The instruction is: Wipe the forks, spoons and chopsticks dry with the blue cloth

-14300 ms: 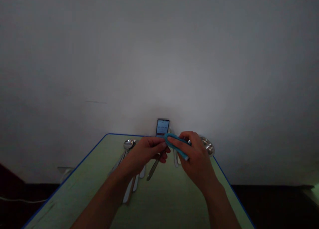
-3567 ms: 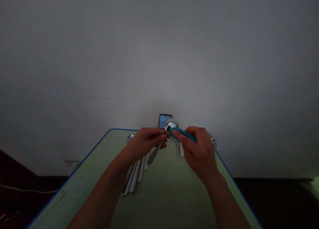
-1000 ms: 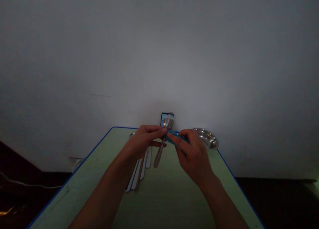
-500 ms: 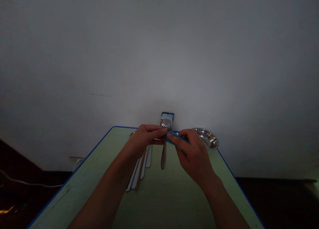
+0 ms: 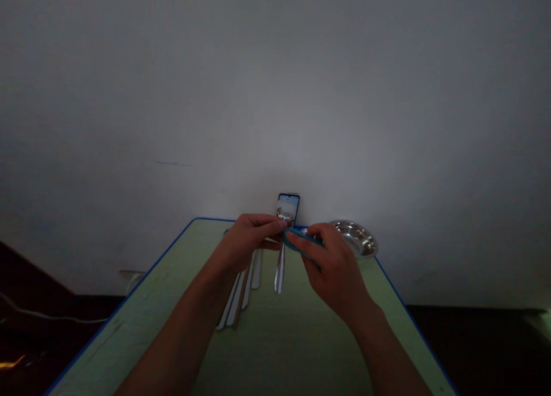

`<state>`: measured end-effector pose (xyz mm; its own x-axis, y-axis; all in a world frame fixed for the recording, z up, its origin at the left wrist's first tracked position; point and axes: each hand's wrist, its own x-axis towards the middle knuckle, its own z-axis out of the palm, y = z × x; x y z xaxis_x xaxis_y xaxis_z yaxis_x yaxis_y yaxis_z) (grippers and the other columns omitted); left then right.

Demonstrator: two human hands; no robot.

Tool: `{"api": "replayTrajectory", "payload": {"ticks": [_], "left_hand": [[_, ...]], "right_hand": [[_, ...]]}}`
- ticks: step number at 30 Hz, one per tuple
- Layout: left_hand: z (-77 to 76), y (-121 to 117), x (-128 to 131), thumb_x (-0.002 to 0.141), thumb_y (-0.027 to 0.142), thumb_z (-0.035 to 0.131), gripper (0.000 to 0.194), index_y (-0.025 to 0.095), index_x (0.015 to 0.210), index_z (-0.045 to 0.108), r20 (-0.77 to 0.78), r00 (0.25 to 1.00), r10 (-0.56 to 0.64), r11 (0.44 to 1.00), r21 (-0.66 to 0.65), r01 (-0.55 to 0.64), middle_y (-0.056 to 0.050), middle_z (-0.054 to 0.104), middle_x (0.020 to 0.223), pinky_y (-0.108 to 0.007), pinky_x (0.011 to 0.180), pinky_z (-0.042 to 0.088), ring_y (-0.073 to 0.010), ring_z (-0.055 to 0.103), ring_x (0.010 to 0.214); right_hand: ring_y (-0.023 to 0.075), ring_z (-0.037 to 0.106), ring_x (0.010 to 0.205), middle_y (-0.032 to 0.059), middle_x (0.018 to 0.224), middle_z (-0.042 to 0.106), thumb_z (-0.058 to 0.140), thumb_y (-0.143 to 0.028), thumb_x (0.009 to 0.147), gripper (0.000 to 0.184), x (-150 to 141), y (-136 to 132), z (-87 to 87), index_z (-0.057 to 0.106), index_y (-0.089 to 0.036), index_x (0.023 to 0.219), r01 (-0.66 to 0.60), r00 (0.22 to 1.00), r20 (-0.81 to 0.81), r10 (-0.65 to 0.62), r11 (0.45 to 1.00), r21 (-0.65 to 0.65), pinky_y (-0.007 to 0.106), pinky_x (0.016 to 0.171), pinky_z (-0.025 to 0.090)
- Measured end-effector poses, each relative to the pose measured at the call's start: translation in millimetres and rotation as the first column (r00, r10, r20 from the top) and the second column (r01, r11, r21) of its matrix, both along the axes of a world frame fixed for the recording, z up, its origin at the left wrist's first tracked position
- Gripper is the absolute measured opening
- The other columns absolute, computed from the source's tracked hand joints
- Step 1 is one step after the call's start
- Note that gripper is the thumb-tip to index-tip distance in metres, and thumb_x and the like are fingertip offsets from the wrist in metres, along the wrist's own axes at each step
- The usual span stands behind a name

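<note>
The left hand [image 5: 246,247] pinches a steel spoon [image 5: 279,272] at its neck, bowl up and handle hanging down, while the right hand [image 5: 334,264] closes a blue cloth [image 5: 299,240] against it. Just beyond the spoon's bowl stands a phone [image 5: 295,202]; a steel dish [image 5: 358,238] lies past the right hand, and a row of cutlery handles [image 5: 243,292] lies below the left, on a green table [image 5: 275,350].

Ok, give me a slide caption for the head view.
Left hand holds a steel spoon, right hand holding a blue cloth against it.
</note>
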<state>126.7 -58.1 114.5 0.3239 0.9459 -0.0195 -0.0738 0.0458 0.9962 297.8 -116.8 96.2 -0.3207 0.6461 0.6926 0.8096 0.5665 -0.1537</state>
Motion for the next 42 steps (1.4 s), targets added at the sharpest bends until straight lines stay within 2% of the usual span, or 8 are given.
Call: {"api": "replayTrajectory", "payload": {"ticks": [7, 15, 29, 42], "left_hand": [[1.8, -1.1, 1.1, 0.068, 0.031, 0.07, 0.017, 0.018, 0.077, 0.074, -0.021, 1.0, 0.008, 1.0, 0.003, -0.008, -0.005, 0.071, 0.075, -0.024, 0.062, 0.049, -0.0145, 0.062, 0.068], [-0.7, 0.5, 0.8, 0.069, 0.032, 0.07, 0.016, 0.018, 0.077, 0.073, -0.004, 1.0, 0.001, 1.0, 0.004, -0.001, -0.004, 0.07, 0.076, -0.022, 0.059, 0.049, -0.0124, 0.06, 0.067], [-1.3, 3.4, -1.7, 0.07, 0.036, 0.068, 0.026, 0.017, 0.087, 0.073, 0.0, 0.999, 0.048, 0.998, 0.042, -0.048, -0.007, 0.071, 0.081, -0.027, 0.063, 0.051, -0.0175, 0.063, 0.074], [-0.7, 6.3, -5.0, 0.07, 0.033, 0.069, 0.02, 0.019, 0.085, 0.073, 0.046, 0.996, 0.08, 0.996, 0.043, -0.082, -0.003, 0.07, 0.075, -0.022, 0.061, 0.05, -0.0134, 0.061, 0.07]], "right_hand": [[0.0187, 0.046, 0.088, 0.0069, 0.096, 0.049, 0.048, -0.011, 0.083, 0.039, 1.8, 0.5, 0.0, 0.058, -0.027, 0.117, -0.009, 1.0, 0.008, 0.009, 1.0, -0.016, 0.037, 0.075, 0.045], [0.0186, 0.047, 0.088, 0.0071, 0.095, 0.05, 0.048, -0.01, 0.083, 0.038, 1.3, 0.2, 1.9, 0.059, -0.026, 0.116, -0.019, 1.0, 0.011, 0.019, 1.0, -0.023, 0.036, 0.075, 0.044], [0.0182, 0.046, 0.088, 0.0059, 0.095, 0.05, 0.049, -0.01, 0.082, 0.039, -0.8, -2.4, 2.4, 0.059, -0.028, 0.115, -0.036, 0.998, 0.047, 0.039, 0.997, -0.062, 0.035, 0.075, 0.044], [0.0187, 0.046, 0.091, 0.007, 0.097, 0.05, 0.049, -0.008, 0.081, 0.039, -2.6, -3.3, 3.6, 0.059, -0.026, 0.114, -0.053, 0.993, 0.103, 0.063, 0.994, -0.098, 0.036, 0.077, 0.044]]}}
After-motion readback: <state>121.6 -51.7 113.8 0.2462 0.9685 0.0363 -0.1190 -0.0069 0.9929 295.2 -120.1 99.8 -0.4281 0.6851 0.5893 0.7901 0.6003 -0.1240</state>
